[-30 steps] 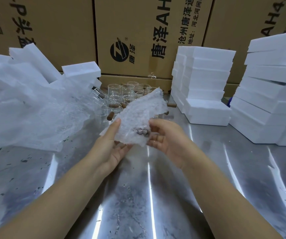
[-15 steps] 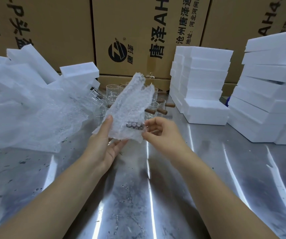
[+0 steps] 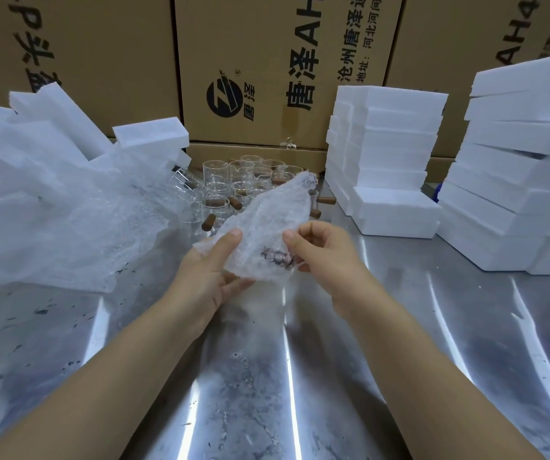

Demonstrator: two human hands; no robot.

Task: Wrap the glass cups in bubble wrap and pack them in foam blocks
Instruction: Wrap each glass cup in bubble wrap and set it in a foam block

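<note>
1. Now the bubble wrap (image 3: 267, 224) is up between both hands.
2. Left hand (image 3: 207, 277) pinches its 8 o'clock side; right hand (image 3: 326, 260) pinches 4 o'clock.
3. Glass cups (image 3: 223, 180) stand at 12 o'clock.

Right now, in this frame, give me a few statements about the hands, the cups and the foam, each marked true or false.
1. The left hand and the right hand both hold one bubble wrap sheet above the table. True.
2. The glass cups stand nearer the person than the hands. False: they stand beyond the hands, by the cardboard boxes.
3. The foam blocks are stacked on the right side. True.
4. The table is wooden. False: it is shiny metal.
</note>
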